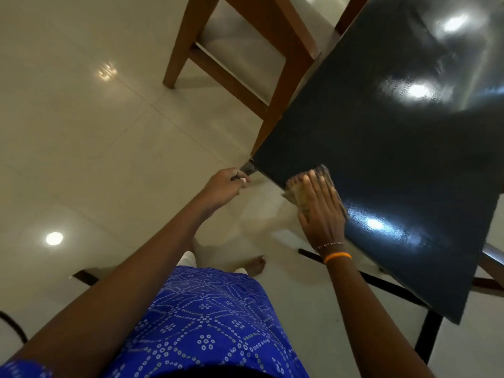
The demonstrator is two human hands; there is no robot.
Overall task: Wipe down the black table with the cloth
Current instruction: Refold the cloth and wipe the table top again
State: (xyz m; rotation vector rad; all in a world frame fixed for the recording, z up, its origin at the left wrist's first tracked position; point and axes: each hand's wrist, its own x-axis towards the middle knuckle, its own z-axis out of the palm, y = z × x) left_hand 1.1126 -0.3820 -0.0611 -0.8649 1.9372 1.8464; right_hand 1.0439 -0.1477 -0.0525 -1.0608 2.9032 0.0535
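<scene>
Pale floor tiles surround the black table (381,148). My right hand (319,211) presses the cloth (323,171) flat at its seven-o'clock edge; my left hand (227,186) grips the corner. Most tabletop seems left.

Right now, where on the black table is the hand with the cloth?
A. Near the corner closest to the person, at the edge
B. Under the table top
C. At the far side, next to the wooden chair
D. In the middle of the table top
A: the right hand lies flat on the cloth, at the black table edge close to its near corner, which the left hand grips.
</scene>
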